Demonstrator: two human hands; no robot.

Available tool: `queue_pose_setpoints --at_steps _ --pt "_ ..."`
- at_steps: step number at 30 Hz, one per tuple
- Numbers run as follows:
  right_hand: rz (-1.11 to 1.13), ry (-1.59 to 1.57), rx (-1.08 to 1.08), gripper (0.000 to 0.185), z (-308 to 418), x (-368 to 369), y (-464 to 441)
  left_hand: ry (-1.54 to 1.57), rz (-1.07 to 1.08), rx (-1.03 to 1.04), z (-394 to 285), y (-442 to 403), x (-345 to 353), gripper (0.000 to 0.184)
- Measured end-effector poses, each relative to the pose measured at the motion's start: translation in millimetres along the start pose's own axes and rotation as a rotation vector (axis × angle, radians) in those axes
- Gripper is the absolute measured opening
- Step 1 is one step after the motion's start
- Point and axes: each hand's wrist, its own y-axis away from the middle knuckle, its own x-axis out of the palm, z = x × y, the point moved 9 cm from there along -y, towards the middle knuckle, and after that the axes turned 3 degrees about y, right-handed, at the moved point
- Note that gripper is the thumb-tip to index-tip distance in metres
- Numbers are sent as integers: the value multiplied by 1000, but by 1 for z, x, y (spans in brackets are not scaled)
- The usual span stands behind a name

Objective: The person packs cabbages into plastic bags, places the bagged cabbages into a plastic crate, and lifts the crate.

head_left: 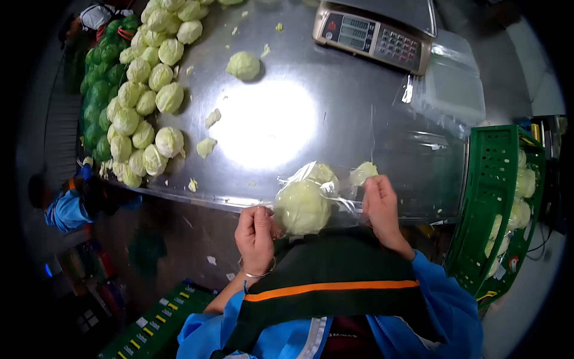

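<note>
In the head view, a pale green cabbage rests at the table's near edge, close to my apron, with shiny clear plastic bag film around it. A second rounded cabbage shape shows just behind it under the film. My left hand is closed at the cabbage's left side, pinching the plastic. On the other side, my right hand pinches the film and pulls it taut. Beside my right fingers lies a pale cabbage leaf. The fingertips of my left hand are partly hidden.
Cabbages are heaped on the left of the metal table, beside green net sacks. One cabbage lies apart. A scale and clear bags are at back right. A green crate holds cabbages. A co-worker is at left.
</note>
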Motion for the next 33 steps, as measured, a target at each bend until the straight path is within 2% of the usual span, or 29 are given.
queue_pose_setpoints --at_steps 3,5,7,9,11,13,14,16,17,20,23,24,25,29,30,31,32,33 --pt "285 181 251 19 -57 14 8 294 -46 -433 46 18 -12 20" --pt "494 367 233 20 -79 28 5 432 -56 -698 66 22 -14 19" --pt "688 496 198 19 -91 43 2 387 3 -948 76 28 -15 18" --pt "745 565 141 19 -95 49 -1 342 70 -1189 90 36 -21 17" --pt "813 645 102 20 -91 57 1 490 329 -1296 107 37 -18 17" --pt "791 919 69 19 -63 55 1 656 528 -1368 113 37 -13 21" --pt "779 1057 53 23 -53 54 -1 594 506 -1305 110 30 -9 25" --pt "622 1017 -414 43 -14 52 -5 467 451 -1193 97 23 2 35" --pt "531 988 -645 54 6 49 0 514 437 -1190 97 23 5 38" --pt "697 1155 -1001 89 -12 72 15 622 414 -1171 107 21 11 48" --pt "782 792 -724 105 -9 86 -9 561 437 -1077 100 3 22 49" --pt "686 663 -694 118 -3 85 -17 469 398 -1128 102 -6 20 51" --pt "722 447 -654 119 4 86 -16 467 397 -1154 103 -19 22 57" --pt "787 -288 -426 124 51 66 -4 25 629 -728 -4 -59 80 63" --pt "800 -461 -400 125 71 50 8 -94 638 -654 -24 -62 97 60" --pt "612 38 -821 127 77 28 17 -204 682 -571 -39 -65 117 57" --pt "617 172 -867 131 84 18 30 -241 733 -478 -50 -68 137 53" --pt "471 149 -931 134 102 3 45 -270 791 -391 -58 -70 158 51"
